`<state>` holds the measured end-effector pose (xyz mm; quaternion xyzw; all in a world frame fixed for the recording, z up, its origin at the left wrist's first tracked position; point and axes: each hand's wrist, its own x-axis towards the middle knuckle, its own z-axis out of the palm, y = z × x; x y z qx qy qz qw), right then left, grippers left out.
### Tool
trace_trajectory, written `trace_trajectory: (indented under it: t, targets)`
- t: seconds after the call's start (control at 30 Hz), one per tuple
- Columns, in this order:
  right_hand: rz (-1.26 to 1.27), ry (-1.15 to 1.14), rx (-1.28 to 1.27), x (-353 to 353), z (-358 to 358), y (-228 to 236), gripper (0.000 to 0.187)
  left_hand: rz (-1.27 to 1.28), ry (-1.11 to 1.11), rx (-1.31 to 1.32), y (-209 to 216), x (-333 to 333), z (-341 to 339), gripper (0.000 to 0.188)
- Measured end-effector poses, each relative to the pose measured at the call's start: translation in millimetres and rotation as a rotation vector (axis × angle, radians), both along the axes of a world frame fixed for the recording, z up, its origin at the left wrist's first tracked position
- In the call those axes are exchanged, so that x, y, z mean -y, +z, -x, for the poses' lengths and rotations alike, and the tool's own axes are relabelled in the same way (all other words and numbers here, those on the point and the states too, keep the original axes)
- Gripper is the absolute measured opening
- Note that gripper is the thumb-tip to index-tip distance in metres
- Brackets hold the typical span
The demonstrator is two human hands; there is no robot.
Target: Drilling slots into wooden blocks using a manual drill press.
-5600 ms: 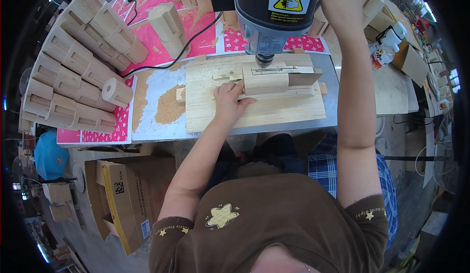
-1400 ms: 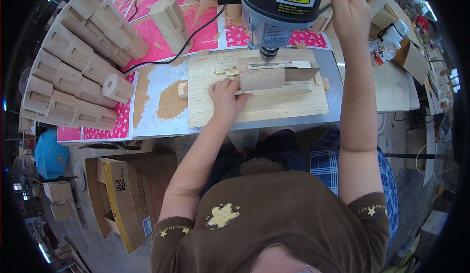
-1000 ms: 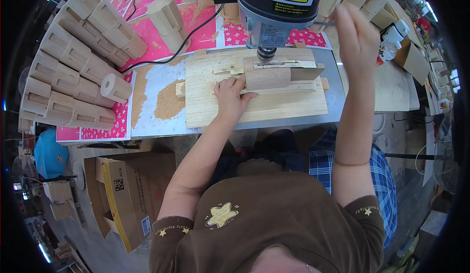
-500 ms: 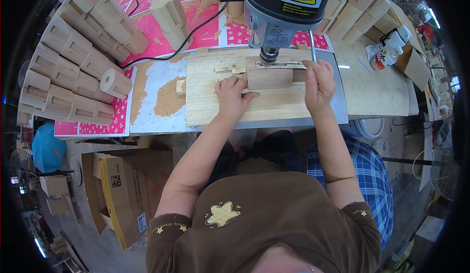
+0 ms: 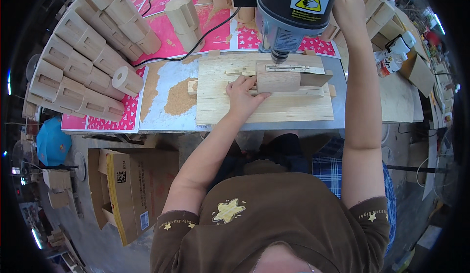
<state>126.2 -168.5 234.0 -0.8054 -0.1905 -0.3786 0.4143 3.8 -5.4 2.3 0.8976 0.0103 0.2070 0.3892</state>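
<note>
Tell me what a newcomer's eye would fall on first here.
Probably the big dark drill press at top centre, with its yellow warning triangle and the person's right hand up at its right side. Next, the rounded wooden workpiece just below the chuck, with the left hand at its left end. Then the stacked notched wooden cylinders at the upper left.

This looks like a woodworking workshop: a drill press [image 5: 293,16] fills the top centre of the frame, its chuck [image 5: 279,57] above a wooden piece [image 5: 278,81]. Stacked slotted wooden cylinders [image 5: 81,60] crowd the upper left, and what looks like sawdust [image 5: 182,98] litters the worktop [image 5: 161,114].
</note>
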Motion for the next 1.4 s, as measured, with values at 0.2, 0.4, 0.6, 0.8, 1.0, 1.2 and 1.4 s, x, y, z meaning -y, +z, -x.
trace_trajectory:
  t: [0.2, 0.4, 0.6, 0.8, 1.0, 1.2, 1.4]
  targets:
    - [0.387, 0.294, -0.208, 79.6, 19.3, -109.5, 0.028, 0.097, -0.032, 0.064, -4.6, 5.5, -5.0, 0.043]
    - [0.47, 0.393, -0.501, 91.1, 71.9, -150.6, 0.026, 0.154, -0.236, 0.112, 18.1, -39.9, 21.5, 0.037]
    - [0.316, 0.459, -0.728, 119.8, 90.7, -151.7, 0.024, 0.404, -0.201, -0.039, 77.7, -129.8, 73.2, 0.033]
    - [0.126, 0.485, -0.679, 105.5, 104.4, -166.1, 0.022, 0.564, 0.021, -0.315, 136.1, -187.3, 105.1, 0.031]
    - [-0.017, 0.504, -0.785, 111.4, 104.6, -181.2, 0.023, -0.13, 0.26, -0.358, 198.5, -244.4, 105.4, 0.038]
    - [-0.01, 0.49, -0.764, 109.4, 104.9, -181.3, 0.024, -0.639, 0.545, -0.399, 209.1, -303.5, 65.1, 0.046]
    - [-0.05, 0.492, -0.78, 108.0, 106.5, -181.4, 0.024, -0.691, 0.679, -0.474, 178.2, -348.0, 36.5, 0.04]
